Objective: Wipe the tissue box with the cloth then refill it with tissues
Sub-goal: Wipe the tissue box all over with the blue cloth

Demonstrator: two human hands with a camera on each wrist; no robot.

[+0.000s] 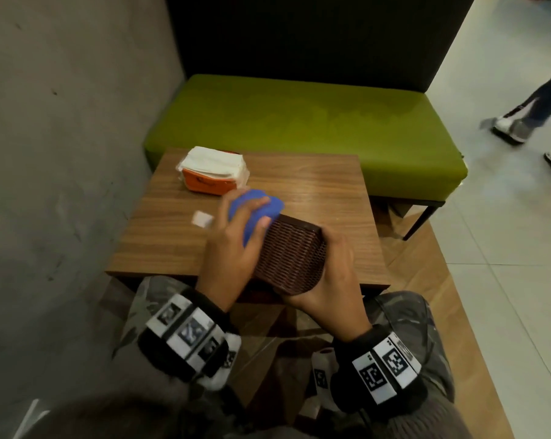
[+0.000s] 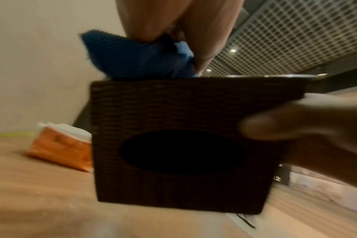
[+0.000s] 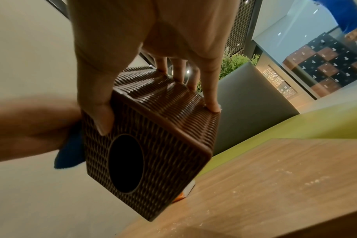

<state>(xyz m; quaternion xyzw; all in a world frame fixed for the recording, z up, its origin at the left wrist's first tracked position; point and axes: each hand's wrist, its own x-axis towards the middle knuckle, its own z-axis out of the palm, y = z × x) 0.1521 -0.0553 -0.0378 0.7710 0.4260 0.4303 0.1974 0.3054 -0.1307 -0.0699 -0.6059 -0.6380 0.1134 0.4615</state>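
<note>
A: Blue cloth (image 1: 257,210) is bunched in the left hand (image 1: 233,248), fingers curled over it, and it is pressed against the left-hand face of the box (image 1: 290,258).

B: And the right hand (image 1: 328,280)?

A: Grasping the box from the other side. In the right wrist view the thumb lies on the face with the oval hole and the fingers (image 3: 211,96) hook over the far edge. It is held clear of the table (image 1: 315,182), tipped on its side above the near edge.

B: So which way does the hole face?

A: Back toward the person and down, judging from both wrist views. That matters for the refill, I'd say: the box would have to be turned before tissues go in. The hole looks dark; I cannot tell whether anything is inside.

B: Where are the tissues?

A: The white stack in its orange pack (image 1: 212,172) sits at the table's far left corner, well apart from the box and nearer the left hand. That hand is the busy one, though.

B: Anything unclear?

A: The left wrist view is blurred. The box's underside and far face are hidden. A small white scrap (image 1: 202,219) lies on the table left of the hands; I cannot say what it is.
</note>
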